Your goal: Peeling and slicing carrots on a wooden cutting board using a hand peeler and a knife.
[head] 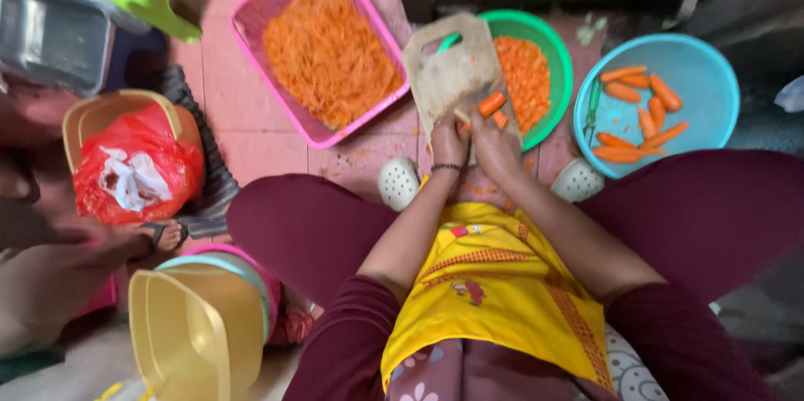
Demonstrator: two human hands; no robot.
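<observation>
Left hand (pixel 449 143) pins a carrot piece (pixel 492 103) to the wooden cutting board (pixel 444 74). Right hand (pixel 494 148) closed, what it grips hidden. Board rests on green bowl (pixel 559 66) of chopped carrot; blue bowl (pixel 703 58) with whole carrots (pixel 641 108) on the right, pink tub (pixel 251 12) of shreds on the left.

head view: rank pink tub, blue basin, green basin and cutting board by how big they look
1. Pink tub of shredded carrot.
2. Blue basin of whole carrots, close behind; unsure.
3. Green basin, partly hidden by the board, so unsure.
4. Wooden cutting board.
</observation>
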